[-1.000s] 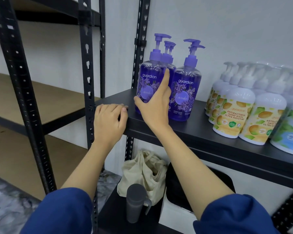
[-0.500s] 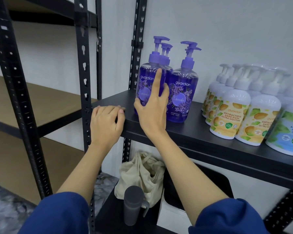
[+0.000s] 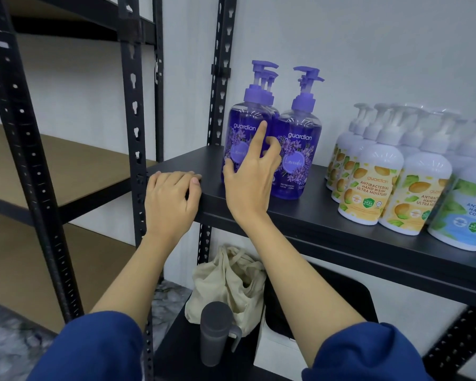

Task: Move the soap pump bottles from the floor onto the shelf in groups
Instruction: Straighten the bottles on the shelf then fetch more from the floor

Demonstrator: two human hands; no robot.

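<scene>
1. We look down from a head-worn camera at a black metal shelf [image 3: 300,215] against a pale wall, with our two bare forearms in blue sleeves reaching toward it.

2. At the left end of the shelf stands a tight cluster of purple lavender pump bottles [image 3: 297,149], upright. We can count two in front and at least one more behind, told by its pump head.

3. Well to the right stands a second group, white bottles with yellow labels [image 3: 368,185], in rows running back toward the wall. Just beside them, at the frame's right edge, are white bottles with blue-green labels [image 3: 467,215], partly cut off.

4. Our right hand [image 3: 252,177] is at the front-left purple bottle. Its index finger is straight and lies up the label, the thumb touches the bottle's left side, and the other fingers are loosely bent. It presses or steadies rather than wraps the bottle.

5. Our left hand [image 3: 172,199] rests on the shelf's front edge, fingers curled over it, holding no bottle.

6. We judge the task far along: three colour groups are shelved, and this looks like a final straightening of the purple group.

7. We cannot tell whether bottles are left on the floor; only a small patch of it shows. Below the shelf we see a cloth bag [image 3: 228,284] and a grey lidded cup [image 3: 213,334].
</scene>
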